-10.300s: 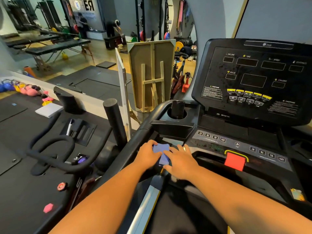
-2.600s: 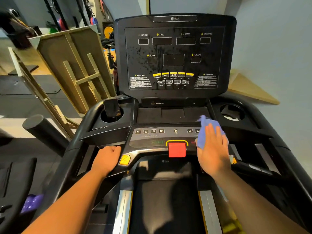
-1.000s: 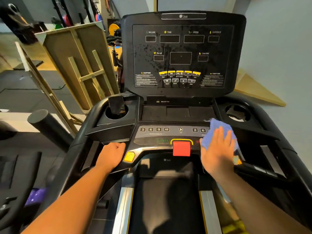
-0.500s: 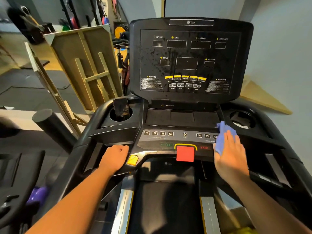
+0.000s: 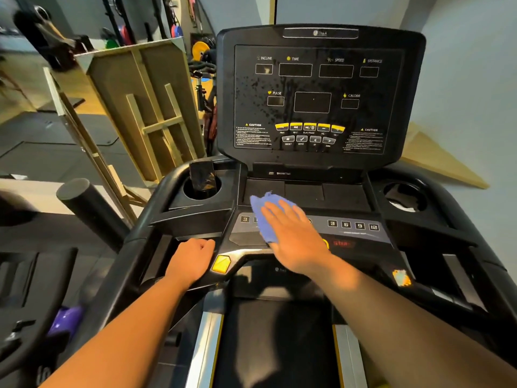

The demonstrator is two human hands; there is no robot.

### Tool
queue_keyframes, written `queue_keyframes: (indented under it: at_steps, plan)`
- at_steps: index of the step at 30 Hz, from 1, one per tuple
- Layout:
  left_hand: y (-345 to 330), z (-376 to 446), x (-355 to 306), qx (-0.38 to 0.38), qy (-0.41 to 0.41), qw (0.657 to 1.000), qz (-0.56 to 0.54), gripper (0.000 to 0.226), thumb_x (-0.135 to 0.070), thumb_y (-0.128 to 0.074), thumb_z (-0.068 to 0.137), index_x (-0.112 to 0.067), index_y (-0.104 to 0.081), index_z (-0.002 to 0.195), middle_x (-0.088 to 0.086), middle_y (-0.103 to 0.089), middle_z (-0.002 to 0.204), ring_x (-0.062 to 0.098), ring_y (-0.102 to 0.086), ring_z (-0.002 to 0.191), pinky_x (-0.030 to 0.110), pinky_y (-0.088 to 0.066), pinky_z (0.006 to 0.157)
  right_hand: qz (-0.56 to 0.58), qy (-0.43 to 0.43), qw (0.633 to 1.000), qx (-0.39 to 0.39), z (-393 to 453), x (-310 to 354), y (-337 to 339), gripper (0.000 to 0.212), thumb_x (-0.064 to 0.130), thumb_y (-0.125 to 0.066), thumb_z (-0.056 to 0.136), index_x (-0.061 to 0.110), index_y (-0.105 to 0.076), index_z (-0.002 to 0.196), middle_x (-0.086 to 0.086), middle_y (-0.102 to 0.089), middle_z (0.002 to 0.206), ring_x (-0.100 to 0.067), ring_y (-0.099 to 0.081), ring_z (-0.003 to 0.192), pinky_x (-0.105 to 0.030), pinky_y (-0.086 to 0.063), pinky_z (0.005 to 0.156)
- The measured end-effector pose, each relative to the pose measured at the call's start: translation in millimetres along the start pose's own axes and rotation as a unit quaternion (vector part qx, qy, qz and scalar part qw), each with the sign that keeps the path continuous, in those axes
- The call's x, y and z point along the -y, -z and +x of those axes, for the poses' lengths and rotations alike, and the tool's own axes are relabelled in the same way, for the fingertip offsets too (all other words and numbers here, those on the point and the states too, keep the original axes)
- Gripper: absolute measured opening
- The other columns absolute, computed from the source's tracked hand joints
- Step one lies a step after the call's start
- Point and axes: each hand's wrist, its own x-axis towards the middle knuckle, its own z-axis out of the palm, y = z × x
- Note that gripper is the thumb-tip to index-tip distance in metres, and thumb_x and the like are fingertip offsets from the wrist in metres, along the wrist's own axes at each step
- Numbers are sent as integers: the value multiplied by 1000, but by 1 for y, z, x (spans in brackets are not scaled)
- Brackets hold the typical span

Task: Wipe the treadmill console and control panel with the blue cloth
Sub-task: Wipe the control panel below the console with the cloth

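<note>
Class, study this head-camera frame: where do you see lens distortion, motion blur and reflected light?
Head view: wide-angle bending bows the console edges and the wooden frame; the far-left gym equipment is smeared by blur; the display's glossy face shows speckled reflections; the blue cloth stays fairly sharp.

Dim indoor light, blurred, warped edges

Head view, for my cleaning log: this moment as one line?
right hand presses blue cloth on control panel | left hand grips handrail
</note>
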Motion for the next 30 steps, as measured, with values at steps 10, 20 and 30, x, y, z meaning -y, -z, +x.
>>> queue_keyframes:
  at_steps: [10,20,30]
  plan:
    - [0,3,-2,0,-2,1000,-17,45,-29,-45,102,-13,-61,63,7,-68,67,21,-62,66,33,-46,66,-46,-265,958,-104,-71,-93,33,58,18,-59,91,15,-37,145,-10,-54,116,-28,-55,110,-44,-50,93]
    - [0,2,-1,-1,0,1000,-3,46,-29,-45,103,-16,-56,60,5,-64,63,19,-57,62,33,-44,64,-24,-93,994,-46,34,10,-1,59,32,-52,90,8,-39,143,-7,-54,118,-26,-52,109,-41,-42,94]
    - [0,4,-2,10,1,1000,-11,45,-31,-44,103,-7,-68,73,8,-71,71,25,-69,74,40,-54,75,-98,-179,976,-77,-38,-83,29,64,18,-56,94,10,-27,150,-8,-61,111,-23,-61,98,-42,-54,85]
